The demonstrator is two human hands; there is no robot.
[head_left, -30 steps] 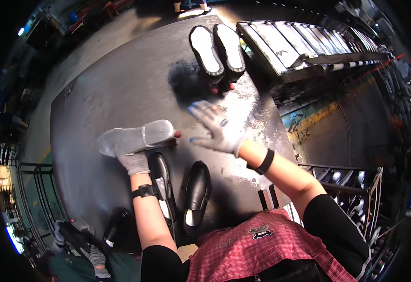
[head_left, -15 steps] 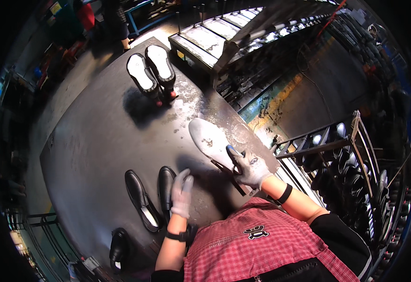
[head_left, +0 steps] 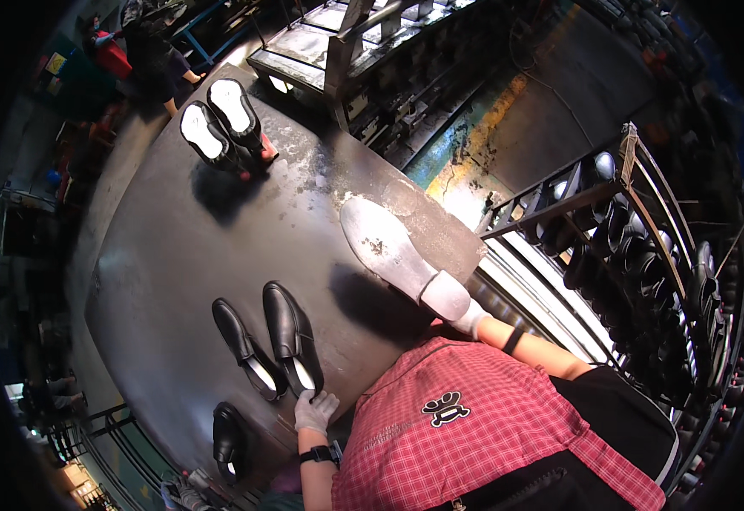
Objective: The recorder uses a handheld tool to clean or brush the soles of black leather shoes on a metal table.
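Note:
My left hand (head_left: 314, 411), in a pale glove, has its fingers closed on the heel end of a black loafer (head_left: 287, 328) lying sole down on the dark table. A second black loafer (head_left: 241, 341) lies just to its left. My right hand (head_left: 471, 320), also gloved, holds a shoe with its pale sole (head_left: 382, 245) and block heel (head_left: 445, 295) turned up. This shoe hides most of the right fingers and its own upper. Nearer the left front edge is another black shoe (head_left: 229, 439).
At the table's (head_left: 159, 247) far end, a pair of black shoes with white undersides (head_left: 234, 104) stands soles up on red-tipped supports. To my right is a metal rack (head_left: 572, 200) with many black shoes. Beyond the table runs a slatted conveyor (head_left: 299, 51). A person (head_left: 155, 64) stands at the far left.
My left hand has come down and back to the right loafer's heel. The shoe in my right hand has turned, its heel now showing and the hand mostly hidden. The view has shifted.

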